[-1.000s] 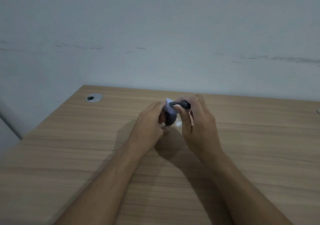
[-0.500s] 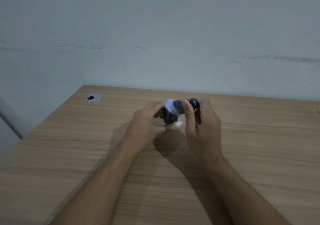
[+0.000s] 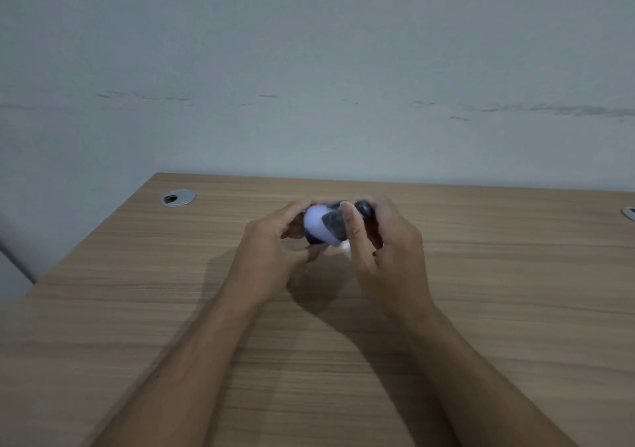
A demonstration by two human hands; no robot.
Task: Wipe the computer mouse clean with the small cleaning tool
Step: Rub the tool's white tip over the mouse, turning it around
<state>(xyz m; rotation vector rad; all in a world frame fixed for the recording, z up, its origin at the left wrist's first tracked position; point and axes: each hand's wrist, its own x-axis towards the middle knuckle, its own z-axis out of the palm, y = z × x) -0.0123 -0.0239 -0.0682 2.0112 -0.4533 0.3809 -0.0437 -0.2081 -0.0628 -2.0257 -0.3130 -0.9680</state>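
Observation:
Both hands meet above the middle of the wooden desk [image 3: 481, 274] and hold the computer mouse [image 3: 319, 228] between them. The mouse is dark grey with a pale lavender face turned toward me, and a dark rounded end [image 3: 364, 207] shows past my right fingers. My left hand [image 3: 271, 250] grips its left side from below. My right hand [image 3: 385, 250] wraps its right side, thumb lying across the dark part. A small white piece, the cleaning tool [image 3: 344, 246], peeks out under that thumb. Most of it is hidden.
Two round metal cable grommets sit in the desk, one [image 3: 178, 198] at the back left and another [image 3: 629, 213] at the right edge of view. A pale wall rises behind the desk. The desk's left edge runs diagonally at left.
The mouse has been turned in my hands, so more of its pale lavender face shows now. My right thumb has slid across it. Both hands stay in the same spot above the desk.

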